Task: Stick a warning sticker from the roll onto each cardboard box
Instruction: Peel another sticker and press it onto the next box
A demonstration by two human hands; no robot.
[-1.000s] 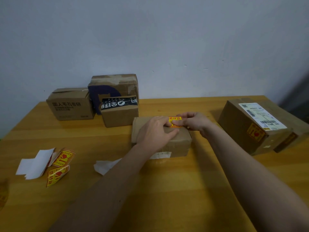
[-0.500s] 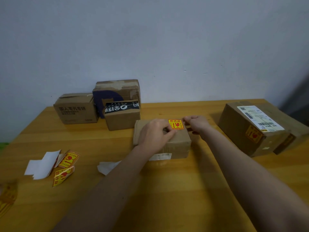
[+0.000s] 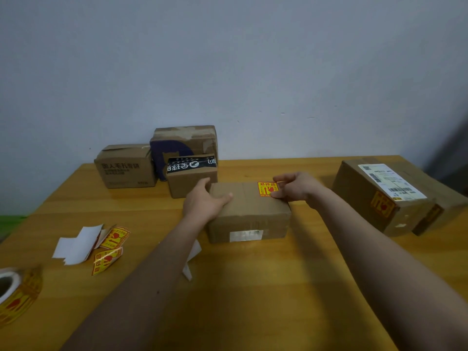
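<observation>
Sticker roll [image 3: 17, 290] at far left edge of wooden table [image 3: 253, 300], white core visible, yellow and red printed strip wound on the outside. Right of it, white backing paper [image 3: 76, 245] lying flat, touching two loose curled warning stickers [image 3: 110, 249]. Behind these, against the wall: printed cardboard box [image 3: 125, 167], then taller box with dark blue marking [image 3: 184, 143], then small box with black tape band [image 3: 191, 177] just in front of the taller one. Second white paper scrap [image 3: 192, 257] partly hidden under left forearm.

Left hand [image 3: 205, 201] placed on the left end of the centre cardboard box [image 3: 249, 214], fingers spread loosely around the far left corner, thumb lying on the top face; gripping the box, not closed. Yellow warning sticker [image 3: 267, 189] lying flat on the top face near the far right corner. White label on the front face.

Right hand [image 3: 297, 187] at the right end of same box, fingers curved and parted, fingertips touching the sticker's right edge; nothing held within the hand.

Large cardboard box [image 3: 379, 196] at far right, well apart, bearing a white shipping label on top and a yellow-red sticker on its side.
</observation>
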